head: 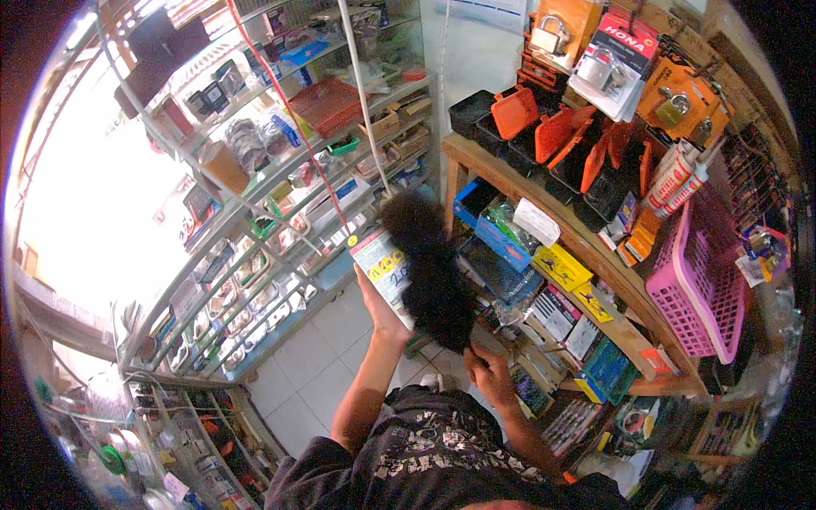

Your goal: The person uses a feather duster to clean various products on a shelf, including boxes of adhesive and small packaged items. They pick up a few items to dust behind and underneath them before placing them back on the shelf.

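My left hand (382, 312) grips a printed box (379, 264) with a pale face, yellow round marks and writing on it. Across the right edge of that box lies a dark, fluffy duster (433, 274), its head reaching from the box's top down toward my other hand. My right hand (488, 370) is closed at the lower end of the duster; the handle itself is hidden by the fingers. Both hands are in front of my dark printed shirt, above the tiled floor.
A glass display cabinet (331, 143) with stocked shelves and rails stands left. At right, a wooden shelf (542, 197) holds black bins with orange lids (515, 111), a pink basket (692, 293) and blue trays (500, 271). Carded padlocks (596, 67) hang above. A red cord (287, 115) hangs at the cabinet.
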Available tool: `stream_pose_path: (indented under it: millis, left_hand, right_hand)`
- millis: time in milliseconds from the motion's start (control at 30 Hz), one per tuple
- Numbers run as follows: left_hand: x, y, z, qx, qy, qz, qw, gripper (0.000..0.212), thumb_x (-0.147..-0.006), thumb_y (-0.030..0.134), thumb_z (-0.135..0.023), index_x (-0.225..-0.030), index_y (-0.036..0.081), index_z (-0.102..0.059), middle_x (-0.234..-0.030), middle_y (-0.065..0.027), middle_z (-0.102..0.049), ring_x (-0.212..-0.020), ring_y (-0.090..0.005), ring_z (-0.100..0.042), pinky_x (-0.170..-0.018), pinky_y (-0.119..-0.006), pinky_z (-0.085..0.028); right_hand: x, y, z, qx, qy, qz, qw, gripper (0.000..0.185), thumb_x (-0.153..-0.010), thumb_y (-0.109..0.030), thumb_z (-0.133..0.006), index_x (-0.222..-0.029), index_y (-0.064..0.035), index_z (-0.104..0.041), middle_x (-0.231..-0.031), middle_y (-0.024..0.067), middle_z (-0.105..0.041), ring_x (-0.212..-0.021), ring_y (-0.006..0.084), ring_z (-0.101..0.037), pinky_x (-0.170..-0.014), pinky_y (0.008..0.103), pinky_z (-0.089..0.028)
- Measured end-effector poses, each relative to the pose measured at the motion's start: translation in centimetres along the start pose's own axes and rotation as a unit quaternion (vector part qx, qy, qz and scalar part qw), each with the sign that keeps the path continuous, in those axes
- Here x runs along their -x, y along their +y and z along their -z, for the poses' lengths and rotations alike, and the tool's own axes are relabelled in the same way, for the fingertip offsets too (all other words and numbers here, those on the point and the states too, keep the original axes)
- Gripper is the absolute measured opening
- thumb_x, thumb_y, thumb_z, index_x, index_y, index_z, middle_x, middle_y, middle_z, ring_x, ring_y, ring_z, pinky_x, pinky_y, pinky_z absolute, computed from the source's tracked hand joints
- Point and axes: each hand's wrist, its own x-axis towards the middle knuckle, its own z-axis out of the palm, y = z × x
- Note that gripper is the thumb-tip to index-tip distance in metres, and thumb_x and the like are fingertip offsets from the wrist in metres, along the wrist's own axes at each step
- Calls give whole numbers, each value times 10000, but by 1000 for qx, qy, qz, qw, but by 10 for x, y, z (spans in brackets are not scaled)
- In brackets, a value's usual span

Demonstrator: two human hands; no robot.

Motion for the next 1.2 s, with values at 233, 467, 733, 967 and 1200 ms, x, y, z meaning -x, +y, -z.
stream_pose_path:
  millis: [233, 467, 733, 967, 1200]
  left_hand:
    - [13, 4, -10, -45, 75, -32, 996, 743, -886, 643, -343, -1338, 56, -400, -1308, -206, -483, -1156, -409, -494, -990, -566, -381]
    - [22, 13, 13, -71, 45, -6, 996, 711, -892, 634, -337, -1400, 137, -322, -1402, -168, -390, -1227, -402, -429, -986, -647, -336]
    - [24, 28, 9, -10, 24, -10, 1000, 692, -879, 642, -358, -1393, 178, -349, -1407, -177, -388, -1242, -435, -402, -1008, -668, -288]
    - [16, 28, -3, -96, 68, -47, 992, 638, -903, 596, -354, -1377, 170, -369, -1392, -187, -402, -1249, -445, -384, -1001, -681, -277]
    - [12, 23, 23, 16, 37, 3, 999, 684, -901, 602, -350, -1401, 137, -315, -1423, -178, -357, -1262, -393, -391, -1003, -638, -331]
  right_hand:
    - [-2, -26, -7, -14, -121, -41, 992, 365, -948, -191, -533, -1304, -112, -523, -620, 6, -529, -535, 96, -462, -521, 271, -428]
    - [-7, -18, -22, -12, -135, -65, 989, 269, -924, -182, -571, -1152, -44, -608, -718, 54, -614, -609, 118, -542, -591, 277, -462]
    - [-17, -23, -23, -13, -96, -57, 994, 284, -918, -196, -578, -1128, -8, -608, -732, 73, -632, -606, 138, -553, -588, 298, -467]
    - [-23, -2, -25, 2, -103, 28, 994, 332, -911, -158, -599, -1232, -77, -590, -610, -36, -496, -524, 35, -431, -463, 219, -345]
    - [-17, -7, -25, 15, -41, 85, 995, 319, -911, -142, -594, -1223, -77, -595, -646, -32, -522, -574, 46, -454, -498, 222, -369]
